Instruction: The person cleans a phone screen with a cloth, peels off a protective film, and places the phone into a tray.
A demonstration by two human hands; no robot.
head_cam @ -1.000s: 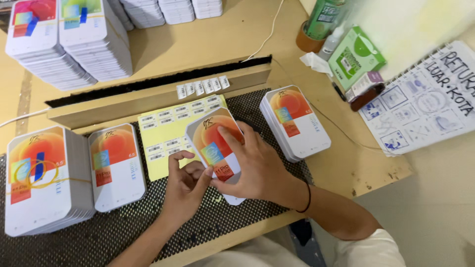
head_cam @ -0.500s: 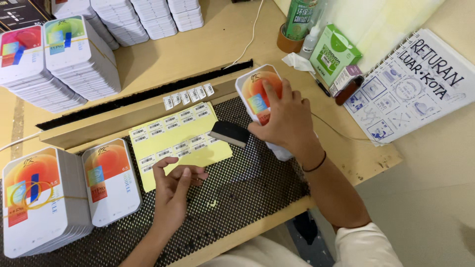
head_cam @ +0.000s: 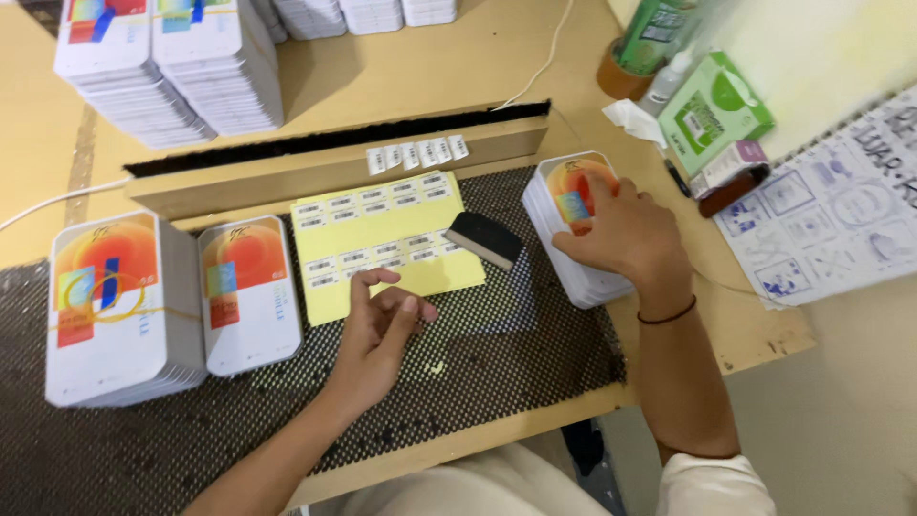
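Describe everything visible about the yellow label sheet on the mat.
The yellow label sheet is a flat, paper-like rectangle lying on the black mesh mat, just below the long cardboard strip. Rows of small white barcode stickers cover it, with bare yellow gaps between the rows and along the bottom. A small dark block rests on its right edge. The left hand touches its lower edge with its fingertips.

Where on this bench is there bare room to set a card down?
Bare mesh mat lies between the left hand and the right-hand card stack under the right hand. Bare tabletop lies behind the wooden rail. Crowded: the yellow label sheet, left stacks, right clutter.
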